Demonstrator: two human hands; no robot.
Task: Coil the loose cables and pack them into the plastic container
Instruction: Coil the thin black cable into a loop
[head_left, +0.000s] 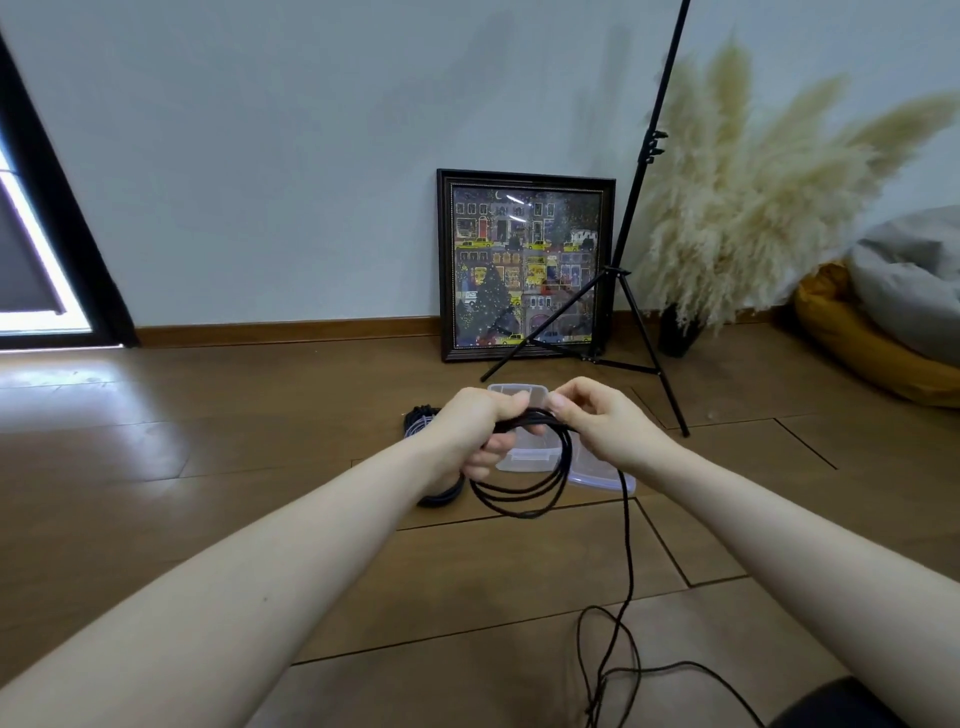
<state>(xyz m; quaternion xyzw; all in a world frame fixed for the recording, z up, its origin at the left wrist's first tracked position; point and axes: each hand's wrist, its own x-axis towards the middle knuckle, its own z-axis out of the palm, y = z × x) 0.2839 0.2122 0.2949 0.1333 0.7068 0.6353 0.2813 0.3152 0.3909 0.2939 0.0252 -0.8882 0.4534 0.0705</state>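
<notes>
Cable (524, 493) black, limp, light | L hand (475, 431) fist round loops hanging below fingers | R hand (587, 421) pinches strand at coil top | slack trails floorward; regrip nr pinch | container (524, 457) behind fingers.

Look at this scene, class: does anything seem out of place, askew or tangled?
Yes. The framed picture stands on the floor, propped against the wall rather than hung. The black cable is only partly coiled: the left hand grips the loops, the right hand pinches them, and its tail trails in loose tangles on the floor.
</notes>
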